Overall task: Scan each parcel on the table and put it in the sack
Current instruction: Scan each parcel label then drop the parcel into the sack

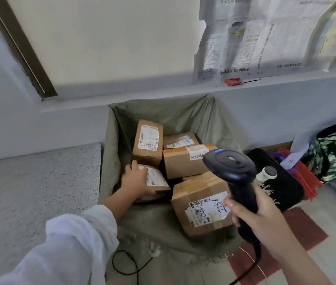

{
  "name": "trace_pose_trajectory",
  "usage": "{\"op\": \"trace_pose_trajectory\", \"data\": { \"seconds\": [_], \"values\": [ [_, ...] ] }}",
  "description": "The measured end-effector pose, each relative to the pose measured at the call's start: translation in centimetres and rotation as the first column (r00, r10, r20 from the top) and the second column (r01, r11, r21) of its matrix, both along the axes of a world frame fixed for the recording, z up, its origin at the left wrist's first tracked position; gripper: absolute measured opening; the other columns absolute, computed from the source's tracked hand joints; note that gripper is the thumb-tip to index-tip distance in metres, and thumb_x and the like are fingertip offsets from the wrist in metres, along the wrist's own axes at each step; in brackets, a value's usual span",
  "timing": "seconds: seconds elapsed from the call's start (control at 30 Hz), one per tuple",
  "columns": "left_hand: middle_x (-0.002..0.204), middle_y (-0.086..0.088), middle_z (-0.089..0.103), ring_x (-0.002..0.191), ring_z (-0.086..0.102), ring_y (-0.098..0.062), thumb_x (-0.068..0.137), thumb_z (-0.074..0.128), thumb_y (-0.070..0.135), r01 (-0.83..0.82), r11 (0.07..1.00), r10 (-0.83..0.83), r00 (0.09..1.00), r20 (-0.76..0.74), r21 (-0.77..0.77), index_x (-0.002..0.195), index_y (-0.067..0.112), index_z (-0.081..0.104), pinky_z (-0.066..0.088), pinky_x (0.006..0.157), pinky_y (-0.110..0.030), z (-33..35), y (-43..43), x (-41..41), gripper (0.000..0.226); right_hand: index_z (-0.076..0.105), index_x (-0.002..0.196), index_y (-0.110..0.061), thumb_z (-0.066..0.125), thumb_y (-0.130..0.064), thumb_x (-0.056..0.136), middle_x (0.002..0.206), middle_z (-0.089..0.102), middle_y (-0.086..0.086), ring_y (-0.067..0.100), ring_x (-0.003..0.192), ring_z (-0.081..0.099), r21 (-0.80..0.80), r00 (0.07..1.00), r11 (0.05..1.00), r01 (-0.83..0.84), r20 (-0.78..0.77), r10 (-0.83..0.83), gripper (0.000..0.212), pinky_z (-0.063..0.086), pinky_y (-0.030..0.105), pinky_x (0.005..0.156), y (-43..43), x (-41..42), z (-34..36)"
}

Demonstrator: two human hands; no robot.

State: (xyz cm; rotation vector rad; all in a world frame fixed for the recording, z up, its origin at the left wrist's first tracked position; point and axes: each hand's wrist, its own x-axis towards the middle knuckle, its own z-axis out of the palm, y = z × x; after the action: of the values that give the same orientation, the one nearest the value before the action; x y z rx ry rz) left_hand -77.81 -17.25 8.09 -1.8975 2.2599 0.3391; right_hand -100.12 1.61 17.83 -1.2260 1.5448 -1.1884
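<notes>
The left hand (135, 178) grasps a parcel (157, 178) in its fingers (136, 164), low in the sack (163, 112), apparently seating it, while the right hand (265, 219) clenches the scanner (235, 163) clear.

The place is a parcel-handling room, identified by labelled cardboard parcels (185, 163) in a green sack (163, 114) and a corded handheld barcode scanner (233, 167).

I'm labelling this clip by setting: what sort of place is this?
Probably a small parcel sorting corner: labelled cardboard parcels lie in a green sack, and the right hand holds a barcode scanner.
</notes>
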Motion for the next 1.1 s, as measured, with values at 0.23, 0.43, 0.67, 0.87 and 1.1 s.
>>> {"op": "trace_pose_trajectory", "data": {
  "seconds": [0.23,0.43,0.67,0.87,1.1],
  "values": [
    [0.15,-0.012,0.012,0.137,0.028,-0.03,0.076,0.077,0.025,-0.28,0.96,0.257,0.866,-0.43,0.01,0.148,0.011,0.015,0.029,0.111,-0.036,-3.6,1.1,-1.9,0.096,0.056,0.088,-0.005,0.062,-0.003,0.084,0.052,0.054,-0.003,0.01,0.049,0.051,0.037,0.999,0.998,-0.052,0.016,0.051,0.007,0.044,0.016,0.049,-2.0,-0.9,-0.7],
    [0.131,-0.012,0.052,0.121,0.049,-0.025,0.084,0.063,0.008,-0.411,0.907,0.373,0.691,-0.619,0.089,0.129,0.007,0.049,0.039,0.098,-0.029,-5.2,1.1,-1.3,0.048,0.056,0.088,-0.007,0.061,-0.002,0.084,0.053,0.055,-0.002,0.01,0.05,0.05,0.055,0.996,0.995,-0.089,0.033,0.087,0.008,0.044,0.017,0.049,-2.8,-1.0,-1.0],
    [0.127,-0.011,0.051,0.114,0.052,-0.024,0.086,0.055,0.006,-0.29,0.953,0.3,0.845,-0.443,0.093,0.121,0.007,0.054,0.041,0.092,-0.028,-4.6,1.1,-0.9,0.035,0.056,0.089,-0.009,0.063,-0.007,0.084,0.056,0.058,-0.001,0.011,0.053,0.054,0.064,0.992,0.99,-0.125,-0.013,0.126,0.008,0.047,0.018,0.053,-2.9,-0.8,-1.7],
    [0.122,-0.012,0.059,0.107,0.057,-0.023,0.088,0.051,0.009,-0.18,0.964,0.243,0.892,-0.381,0.194,0.116,0.009,0.063,0.048,0.089,-0.029,-4.1,2.1,-0.5,0.031,0.056,0.089,-0.006,0.062,-0.007,0.085,0.055,0.057,0.002,0.011,0.052,0.053,0.063,0.988,0.986,-0.157,0.011,0.157,0.007,0.045,0.017,0.052,-2.5,-0.7,-2.1],
    [0.117,-0.007,0.061,0.103,0.059,-0.017,0.094,0.051,0.017,-0.136,0.99,0.131,0.851,-0.508,0.028,0.128,0.01,0.056,0.048,0.087,-0.028,-1.3,5.1,-1.0,0.035,0.056,0.094,-0.01,0.062,-0.006,0.085,0.052,0.055,0.002,0.011,0.05,0.052,0.053,0.983,0.982,-0.181,0.019,0.181,0.011,0.046,0.018,0.05,-2.5,-0.4,-2.2]
  ]
}}
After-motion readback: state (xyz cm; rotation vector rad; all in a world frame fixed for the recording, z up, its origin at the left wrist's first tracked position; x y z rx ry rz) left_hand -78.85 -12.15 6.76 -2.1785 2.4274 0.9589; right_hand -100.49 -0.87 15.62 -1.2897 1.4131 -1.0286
